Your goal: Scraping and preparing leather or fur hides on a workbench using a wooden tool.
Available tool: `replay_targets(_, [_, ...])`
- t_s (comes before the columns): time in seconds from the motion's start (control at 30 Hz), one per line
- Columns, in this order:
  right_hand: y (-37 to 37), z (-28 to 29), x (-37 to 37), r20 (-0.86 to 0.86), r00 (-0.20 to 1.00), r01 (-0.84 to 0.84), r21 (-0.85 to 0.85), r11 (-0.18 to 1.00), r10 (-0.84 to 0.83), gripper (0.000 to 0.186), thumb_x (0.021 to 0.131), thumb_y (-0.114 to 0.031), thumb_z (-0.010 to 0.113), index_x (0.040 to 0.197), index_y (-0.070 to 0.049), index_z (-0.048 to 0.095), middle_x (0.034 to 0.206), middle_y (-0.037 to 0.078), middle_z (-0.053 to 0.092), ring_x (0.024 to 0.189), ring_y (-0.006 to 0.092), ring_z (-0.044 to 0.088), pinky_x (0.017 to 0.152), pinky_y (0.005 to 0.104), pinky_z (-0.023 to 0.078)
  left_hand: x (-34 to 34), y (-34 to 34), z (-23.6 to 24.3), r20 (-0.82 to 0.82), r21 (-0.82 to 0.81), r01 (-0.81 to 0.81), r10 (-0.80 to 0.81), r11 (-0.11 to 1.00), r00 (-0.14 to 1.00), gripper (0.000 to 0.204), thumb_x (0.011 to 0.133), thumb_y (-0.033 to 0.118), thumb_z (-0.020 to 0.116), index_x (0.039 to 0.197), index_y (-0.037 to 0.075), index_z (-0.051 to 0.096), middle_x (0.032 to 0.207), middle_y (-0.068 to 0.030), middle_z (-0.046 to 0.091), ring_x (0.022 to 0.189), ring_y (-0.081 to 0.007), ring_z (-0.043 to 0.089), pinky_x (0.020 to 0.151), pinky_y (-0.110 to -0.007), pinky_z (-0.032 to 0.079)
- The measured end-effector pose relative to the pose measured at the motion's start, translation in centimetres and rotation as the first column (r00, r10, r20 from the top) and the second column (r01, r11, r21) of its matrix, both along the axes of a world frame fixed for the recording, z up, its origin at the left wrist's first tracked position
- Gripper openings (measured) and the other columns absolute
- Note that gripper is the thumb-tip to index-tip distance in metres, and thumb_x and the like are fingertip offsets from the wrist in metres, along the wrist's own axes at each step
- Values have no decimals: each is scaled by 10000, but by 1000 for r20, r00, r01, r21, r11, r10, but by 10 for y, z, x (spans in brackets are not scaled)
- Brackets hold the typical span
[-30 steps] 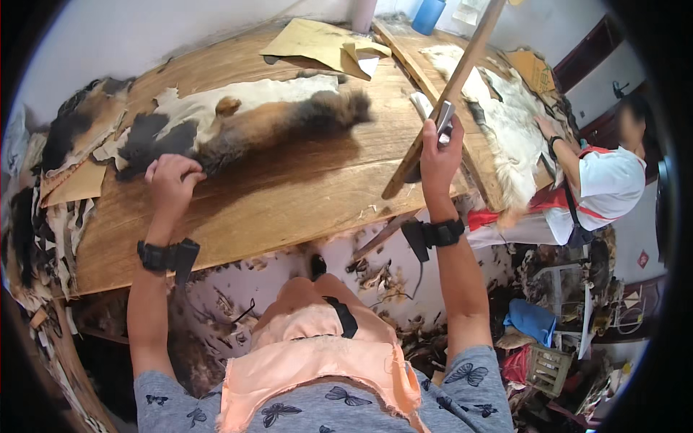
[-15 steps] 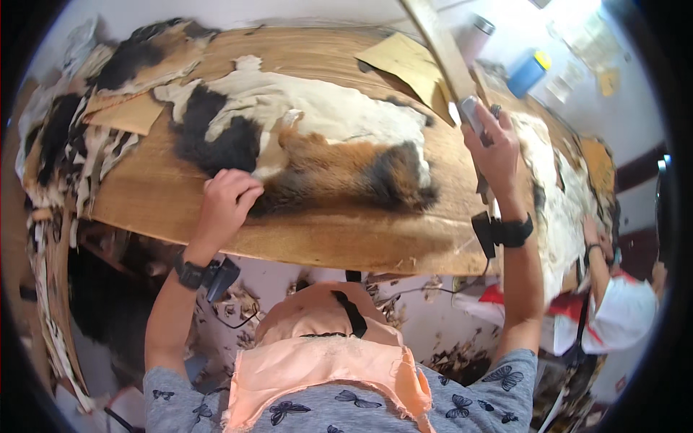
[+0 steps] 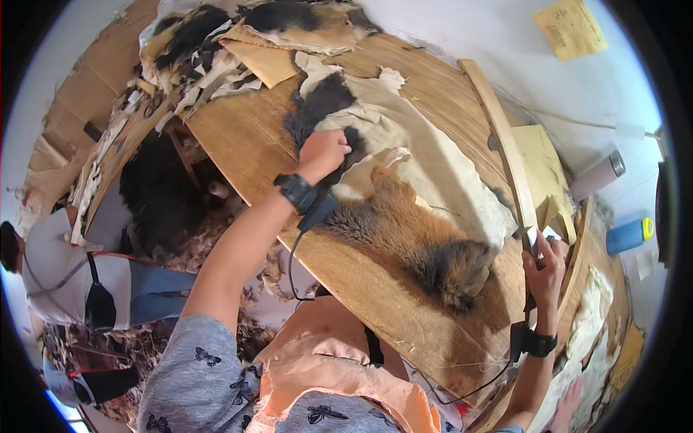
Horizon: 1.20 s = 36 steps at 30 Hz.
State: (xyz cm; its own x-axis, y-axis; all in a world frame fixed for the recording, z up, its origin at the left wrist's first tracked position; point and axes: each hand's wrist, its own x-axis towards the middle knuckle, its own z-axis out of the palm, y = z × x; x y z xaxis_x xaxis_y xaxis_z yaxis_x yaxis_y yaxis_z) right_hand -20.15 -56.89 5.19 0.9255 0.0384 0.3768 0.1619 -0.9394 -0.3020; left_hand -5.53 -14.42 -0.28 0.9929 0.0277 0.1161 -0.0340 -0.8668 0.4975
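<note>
A large pelt (image 3: 422, 148), pale skin with black fur patches, lies across the wooden table. On it rests a brown and grey fur piece (image 3: 404, 231) with a dark bushy end. My left hand (image 3: 325, 153) is closed at the black fur beside the pale skin; its fingertips are partly hidden. At the right, my right hand (image 3: 546, 267) grips the near end of a long flat wooden stick (image 3: 502, 133), which slants away past the pelt's far side. A small shiny pointed piece (image 3: 532, 237) shows by those fingers; I cannot tell its kind.
Scraps of hide (image 3: 198, 90) are heaped at the far left. Yellow paper (image 3: 538, 155), a pink bottle (image 3: 598, 175) and a blue bottle (image 3: 626, 237) are by the wall. Pale hide (image 3: 588, 325) lies right. A person (image 3: 79, 281) is at the left; another hand (image 3: 570, 404) shows lower right.
The view has turned. My left hand has moved from the brown fur's edge to the black fur farther along the pelt. The wooden stick, still in my right hand, has shifted beside the pelt.
</note>
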Motion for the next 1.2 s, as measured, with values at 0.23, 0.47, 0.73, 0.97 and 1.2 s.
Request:
replay_targets(0.23, [-1,-15,-5,-96,995,-5,113,994,16,449,660,-50,671,1100,-77,592,919,140,547,675,259,598,613,329,485,-96,135,16,-184,-147,-355,327,923,927,200,793,181,578,891,12,621,762,-106,633,717,-160,596,667,-277,456])
replay_targets(0.47, [19,-17,8,-184,981,-29,160,987,58,450,647,-72,683,1087,-68,590,880,131,514,748,264,567,629,341,462,-41,91,16,3,-432,110,-120,895,993,265,849,222,531,1005,22,607,958,-150,629,914,-200,606,786,-290,447])
replay_targets(0.73, [17,-19,-2,-228,974,57,208,977,-9,452,632,-19,678,1074,-22,585,861,94,502,699,200,551,602,292,457,35,35,-30,-64,151,-9,19,988,998,503,850,274,471,1235,-29,356,1266,-223,387,1171,-364,362,1007,-389,273])
replay_targets(0.97, [12,-12,-3,-242,970,63,195,979,-15,472,628,-30,685,1091,-43,589,938,108,522,730,210,570,614,296,471,23,98,-31,-63,-977,-123,317,172,946,494,797,150,534,1226,-28,365,1239,-250,388,1013,-322,518,858,-388,431])
replay_targets(1.2, [29,-3,8,-263,964,-5,137,991,42,468,632,-49,695,1087,-73,588,925,105,520,748,226,569,614,303,468,-18,25,-9,-5,-531,87,-105,843,994,356,813,319,586,1008,22,606,902,-80,641,830,-157,599,718,-273,470])
